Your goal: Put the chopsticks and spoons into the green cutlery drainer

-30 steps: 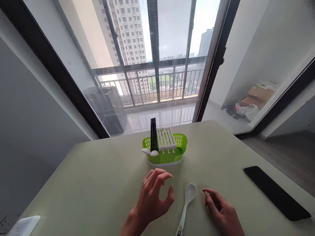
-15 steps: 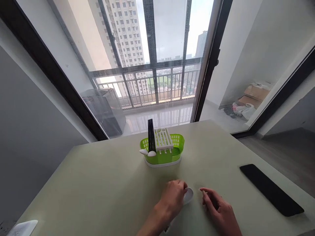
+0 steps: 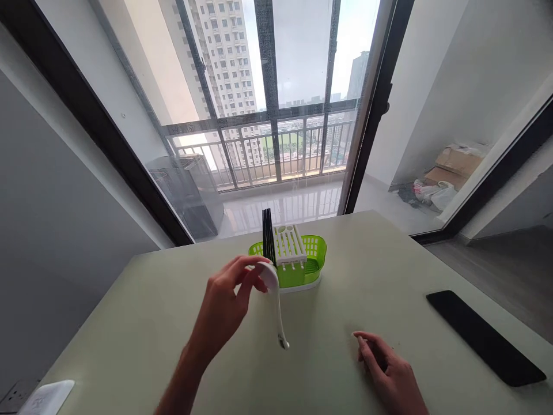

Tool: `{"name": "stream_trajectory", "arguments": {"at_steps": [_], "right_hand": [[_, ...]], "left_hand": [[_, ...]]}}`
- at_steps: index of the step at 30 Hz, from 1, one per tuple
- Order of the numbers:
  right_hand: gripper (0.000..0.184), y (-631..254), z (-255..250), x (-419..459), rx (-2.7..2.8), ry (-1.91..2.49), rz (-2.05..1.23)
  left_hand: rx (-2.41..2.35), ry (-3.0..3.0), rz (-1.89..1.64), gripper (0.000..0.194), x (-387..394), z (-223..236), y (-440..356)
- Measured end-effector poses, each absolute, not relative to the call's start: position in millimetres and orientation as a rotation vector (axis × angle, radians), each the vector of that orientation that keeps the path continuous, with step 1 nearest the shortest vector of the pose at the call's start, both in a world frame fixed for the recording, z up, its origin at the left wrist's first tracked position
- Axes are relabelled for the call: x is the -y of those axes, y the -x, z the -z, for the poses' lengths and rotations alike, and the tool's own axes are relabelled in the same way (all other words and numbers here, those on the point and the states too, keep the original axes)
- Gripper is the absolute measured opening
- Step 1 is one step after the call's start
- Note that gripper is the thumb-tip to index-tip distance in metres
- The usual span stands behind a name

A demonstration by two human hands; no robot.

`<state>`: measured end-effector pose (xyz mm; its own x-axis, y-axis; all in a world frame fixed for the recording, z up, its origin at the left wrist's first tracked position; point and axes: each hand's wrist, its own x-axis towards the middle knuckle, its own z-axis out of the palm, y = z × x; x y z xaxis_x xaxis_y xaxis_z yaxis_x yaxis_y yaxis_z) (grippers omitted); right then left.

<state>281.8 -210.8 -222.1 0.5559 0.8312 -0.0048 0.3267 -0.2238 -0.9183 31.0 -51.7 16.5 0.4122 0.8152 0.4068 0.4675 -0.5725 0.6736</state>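
Observation:
My left hand [image 3: 233, 291] pinches the bowl end of a white soup spoon [image 3: 277, 305] just in front of the green basket. The spoon's handle hangs downward, with a dark pattern near its tip. Behind it stands a bright green plastic cutlery basket [image 3: 317, 262] on a white base. Black chopsticks [image 3: 268, 236] rise upright from its left part, and a white slotted rack [image 3: 290, 245] with hooks sits across its middle. The basket's front left side is hidden by my left hand. On the table to the right rests my right hand [image 3: 386, 366], fingers curled and thumb close to the index finger, with nothing visible in it.
A long black object [image 3: 484, 337] lies flat on the pale table [image 3: 173, 328] at the right. At the lower left corner is a white object [image 3: 54, 397], partly cut off. A glass door with dark frames stands beyond the table's far edge.
My left hand has lifted the spoon off the near table area and moved it up and left to the basket's front. The right hand stays about where it was.

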Motion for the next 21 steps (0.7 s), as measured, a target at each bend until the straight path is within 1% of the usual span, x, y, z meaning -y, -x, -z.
{"name": "stream_trajectory", "arguments": {"at_steps": [3, 6, 9, 13, 16, 21], "right_hand": [[0.046, -285.7, 226.1, 211.6, 0.986, 1.794, -0.660], [0.046, -289.3, 229.7, 211.8, 1.022, 1.789, -0.697], [0.045, -289.5, 229.5, 211.4, 1.010, 1.787, -0.702], [0.045, -287.8, 226.8, 210.2, 0.989, 1.777, -0.664], [0.045, -288.7, 228.1, 209.7, 0.989, 1.772, -0.678], [0.044, -287.3, 229.9, 209.7, 0.974, 1.773, -0.700]], "left_hand": [[-1.312, -2.210, -1.306, 0.022, 27.6, -40.2, -15.3], [-1.408, -2.265, -1.439, 0.023, -0.6, -46.5, -5.6], [-1.384, -2.369, -1.400, 0.022, -27.0, -37.9, 0.7], [-1.231, -2.467, -1.271, 0.024, -50.3, -14.2, 6.7], [-1.120, -2.467, -1.150, 0.028, -57.8, 4.7, 9.6], [-1.033, -2.477, -1.074, 0.033, -63.5, 29.6, 12.4]]}}
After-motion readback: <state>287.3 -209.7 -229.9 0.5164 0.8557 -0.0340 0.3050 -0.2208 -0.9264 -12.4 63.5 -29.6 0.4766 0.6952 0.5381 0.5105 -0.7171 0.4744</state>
